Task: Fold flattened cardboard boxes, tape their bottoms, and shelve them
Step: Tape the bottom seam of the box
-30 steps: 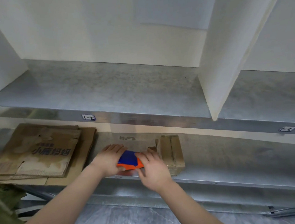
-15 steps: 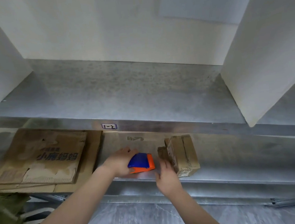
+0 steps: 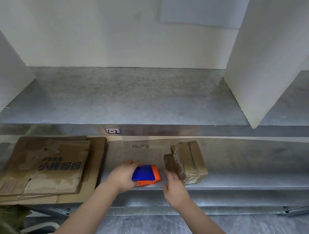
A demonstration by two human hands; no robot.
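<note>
My left hand (image 3: 124,176) grips a blue and orange tape dispenser (image 3: 145,175) on the lower metal shelf (image 3: 247,166). My right hand (image 3: 174,189) hovers just right of the dispenser with loose fingers, holding nothing, close to a small taped cardboard box (image 3: 188,161) that lies on the same shelf. A stack of flattened cardboard boxes (image 3: 46,171) with blue printed characters lies at the shelf's left end.
The upper metal shelf (image 3: 122,99) is bare, with a label tag (image 3: 113,131) on its front edge. White divider panels (image 3: 268,56) stand at left and right. Green fabric (image 3: 6,230) sits at bottom left. Grey marbled floor (image 3: 141,233) lies below.
My right hand has let go of the tape dispenser and drawn back toward me, to the right. My left hand still holds the dispenser. The camera view shifted left.
</note>
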